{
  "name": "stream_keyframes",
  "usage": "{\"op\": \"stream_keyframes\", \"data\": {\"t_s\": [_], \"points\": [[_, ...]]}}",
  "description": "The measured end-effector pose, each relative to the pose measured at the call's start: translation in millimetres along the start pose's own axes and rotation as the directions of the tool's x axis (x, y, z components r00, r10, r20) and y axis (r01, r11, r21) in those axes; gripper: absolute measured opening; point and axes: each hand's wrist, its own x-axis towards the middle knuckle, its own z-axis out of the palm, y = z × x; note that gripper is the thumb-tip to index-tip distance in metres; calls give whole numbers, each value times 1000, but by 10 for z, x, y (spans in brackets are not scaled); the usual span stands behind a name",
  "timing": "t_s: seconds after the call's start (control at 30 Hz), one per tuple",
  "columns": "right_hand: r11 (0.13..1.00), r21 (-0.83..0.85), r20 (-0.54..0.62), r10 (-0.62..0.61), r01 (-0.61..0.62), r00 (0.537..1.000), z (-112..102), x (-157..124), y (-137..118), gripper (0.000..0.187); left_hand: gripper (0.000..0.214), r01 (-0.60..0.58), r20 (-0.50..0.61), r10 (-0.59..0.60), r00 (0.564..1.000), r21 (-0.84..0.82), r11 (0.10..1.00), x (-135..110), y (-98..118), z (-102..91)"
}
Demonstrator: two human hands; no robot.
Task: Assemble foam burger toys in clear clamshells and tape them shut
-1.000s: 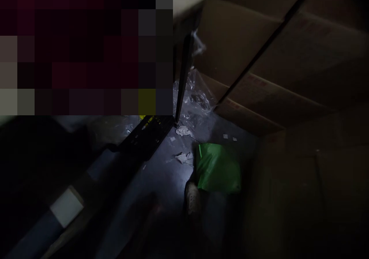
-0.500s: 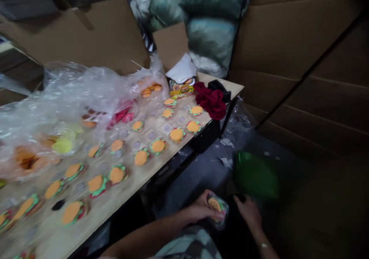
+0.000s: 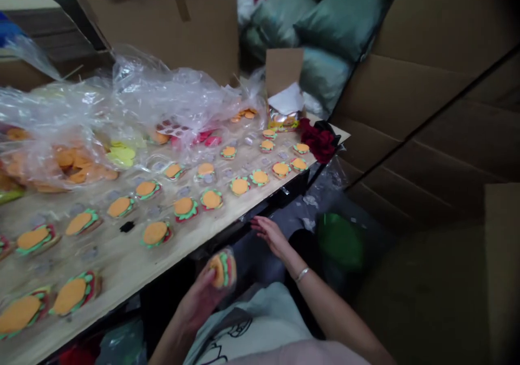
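My left hand (image 3: 200, 299) is closed around a small burger-shaped toy (image 3: 222, 268) in a clear wrapper, held just below the front edge of the wooden table (image 3: 122, 256). Near that edge my right hand (image 3: 270, 234) reaches out with its fingers stretched flat and nothing in it; a bracelet is on its wrist. Several more burger toys (image 3: 183, 208) lie in rows on the table top.
Crumpled clear plastic bags (image 3: 134, 105) with orange pieces cover the table's back. A red fabric flower (image 3: 320, 143) sits at the table's right corner. Cardboard boxes (image 3: 426, 110) stand at the right, teal cushions (image 3: 325, 29) behind. A green bag (image 3: 339, 240) lies on the floor.
The view swung from the dark floor up to the table. My left hand lifted the wrapped burger toy leftward toward the table edge, and my right hand came off it and moved up to the edge.
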Motion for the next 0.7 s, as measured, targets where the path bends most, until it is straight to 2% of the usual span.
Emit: {"op": "stream_keyframes", "data": {"t_s": [0.07, 0.13, 0.27, 0.43, 0.57, 0.7], "points": [[996, 83, 43, 18, -22, 999, 177, 18, -44, 38, 43, -17, -39, 18, 999, 27, 1000, -75, 104, -58], [995, 99, 29, 32, -35, 999, 265, 46, -68, 41, 43, -49, -29, 52, 998, 90, 995, -92, 183, -27], [999, 21, -37, 42, -41, 998, 281, 143, -112, 44, 40, -168, 43, 163, 986, 210, 963, 14, 226, 211], [996, -85, -7, 7, -8, 1000, 288, 230, -189, 38, 41, -299, 14, 309, 951, 305, 904, 82, 147, 443], [988, -143, 25, -57, 60, 998, 356, 235, -224, 30, 41, -349, -56, 385, 921, 318, 882, -28, 138, 412], [977, -168, 81, -117, 129, 990, 412, 80, -329, 23, 36, -407, -131, 442, 888, 224, 885, -104, 167, 312]]}}
